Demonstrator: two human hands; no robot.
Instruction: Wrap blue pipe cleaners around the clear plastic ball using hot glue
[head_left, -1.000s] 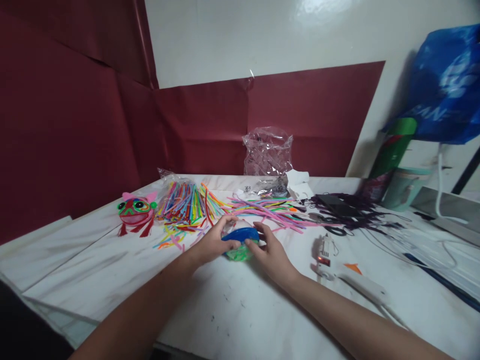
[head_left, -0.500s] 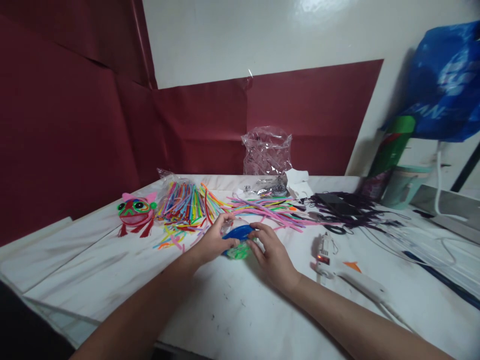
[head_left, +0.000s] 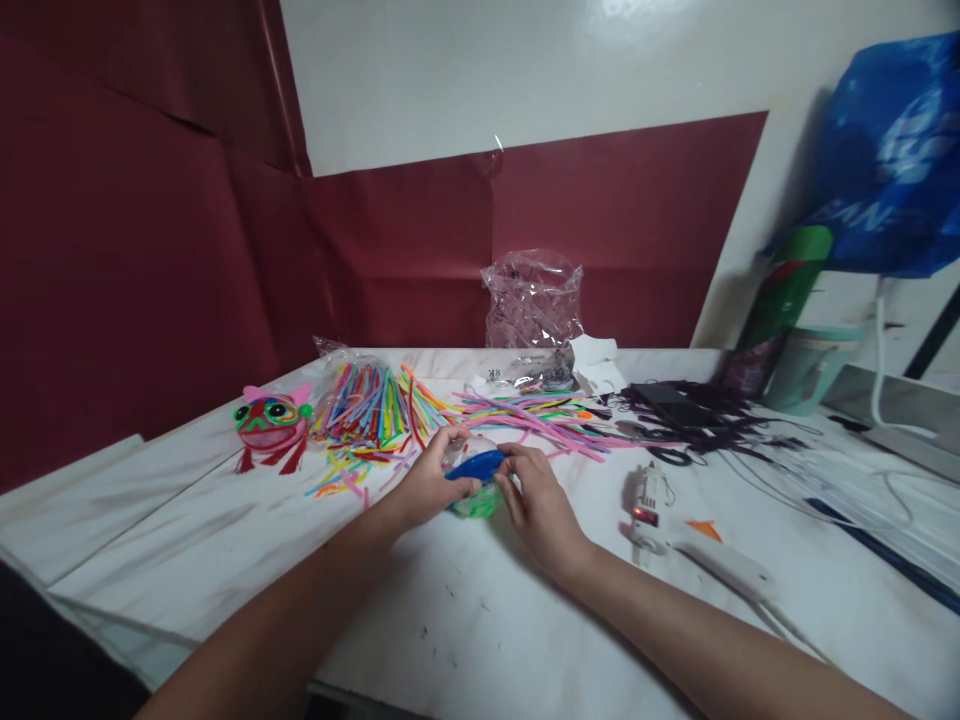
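Near the table's middle, both hands grip a small craft piece [head_left: 478, 465] with a curved blue strip on top and bright green fuzzy material below. A clear, glossy part shows at its upper left. My left hand [head_left: 427, 482] holds the left side, thumb along the blue strip and fingers behind. On the right, the fingertips of my right hand [head_left: 541, 505] pinch the end of the blue strip. The fingers hide part of the piece. Behind the hands lies a loose pile of colourful pipe cleaners [head_left: 525, 415].
A pink and red animal figure [head_left: 271, 428] stands at left beside a clear bag of pipe cleaners [head_left: 367, 405]. To the right lie a white glue gun [head_left: 724, 565] with a glowing light, black-handled scissors [head_left: 671, 456], dark strands [head_left: 731, 410] and a phone [head_left: 666, 405].
Both hands stay almost in place on the craft piece. The right fingers have shifted slightly along the blue strip's right end. The camera view has moved a little.
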